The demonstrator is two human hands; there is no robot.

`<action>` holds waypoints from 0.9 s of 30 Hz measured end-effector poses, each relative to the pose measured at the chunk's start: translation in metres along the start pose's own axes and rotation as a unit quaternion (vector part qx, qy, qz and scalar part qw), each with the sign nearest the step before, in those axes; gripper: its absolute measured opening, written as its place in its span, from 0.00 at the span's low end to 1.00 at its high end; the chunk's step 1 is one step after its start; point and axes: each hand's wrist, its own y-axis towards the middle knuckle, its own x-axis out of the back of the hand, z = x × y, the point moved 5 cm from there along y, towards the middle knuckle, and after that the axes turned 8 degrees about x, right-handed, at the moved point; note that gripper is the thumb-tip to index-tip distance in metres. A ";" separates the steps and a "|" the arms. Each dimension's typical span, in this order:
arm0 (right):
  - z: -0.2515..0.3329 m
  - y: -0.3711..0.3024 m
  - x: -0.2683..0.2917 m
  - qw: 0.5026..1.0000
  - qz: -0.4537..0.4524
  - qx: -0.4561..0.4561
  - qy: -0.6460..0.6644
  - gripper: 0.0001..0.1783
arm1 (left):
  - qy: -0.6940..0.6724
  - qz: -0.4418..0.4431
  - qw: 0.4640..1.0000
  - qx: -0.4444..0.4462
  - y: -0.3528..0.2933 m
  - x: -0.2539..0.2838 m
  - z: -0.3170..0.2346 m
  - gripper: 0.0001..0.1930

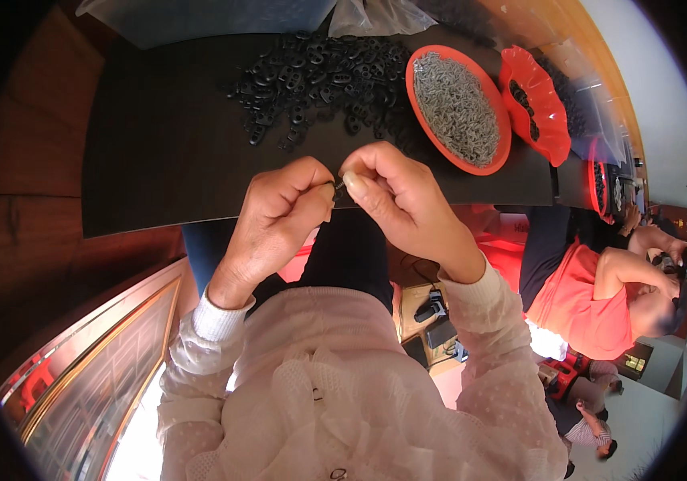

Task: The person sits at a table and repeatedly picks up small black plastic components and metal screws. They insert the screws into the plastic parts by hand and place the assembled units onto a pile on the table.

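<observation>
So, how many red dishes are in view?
3: a dish heaped with grey pieces, a wavy-rimmed dish to its right, and a partly seen dish farther right. Others may be hidden.

Black table (pixel 151 152), heaped black parts (pixel 319 76), red bowl (pixel 480 169), wavy red dish (pixel 549 104)

Tbl (pixel 159 144) L side passable; blk pile (pixel 311 80) blocks far ctr, red bowl (pixel 505 132) blocks R.

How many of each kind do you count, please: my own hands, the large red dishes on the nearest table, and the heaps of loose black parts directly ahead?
Own hands, left hand and right hand: 2
Red dishes, round dish and wavy-edged dish: 2
Heap of loose black parts: 1
Total: 5
</observation>
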 end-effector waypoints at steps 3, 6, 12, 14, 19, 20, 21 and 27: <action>0.001 0.002 -0.002 0.999 0.006 0.042 -0.010 0.04 | 0.016 -0.002 1.000 0.014 0.001 -0.002 0.000 0.05; 0.000 0.002 -0.006 0.997 -0.005 0.075 -0.018 0.03 | 0.026 -0.018 1.000 -0.001 0.001 0.000 0.002 0.04; 0.000 0.001 -0.007 0.994 0.002 0.102 -0.041 0.03 | 0.029 -0.004 1.000 0.000 0.001 -0.002 0.004 0.04; 0.001 0.003 -0.006 0.996 0.019 0.082 -0.038 0.04 | 0.017 0.001 1.000 -0.002 0.002 -0.002 0.004 0.04; 0.003 0.000 0.001 1.000 0.014 0.016 -0.012 0.07 | 0.029 -0.001 0.999 -0.014 0.000 -0.002 0.000 0.04; 0.002 -0.001 -0.001 1.000 0.015 0.009 -0.008 0.05 | 0.030 -0.002 0.999 -0.012 0.000 -0.002 -0.001 0.04; 0.002 -0.001 -0.002 1.000 0.016 0.014 -0.008 0.05 | 0.030 -0.003 0.999 -0.010 0.000 -0.002 -0.001 0.04; 0.006 0.002 -0.007 0.998 0.018 0.048 -0.029 0.02 | 0.052 -0.014 0.997 -0.060 0.001 -0.001 0.004 0.04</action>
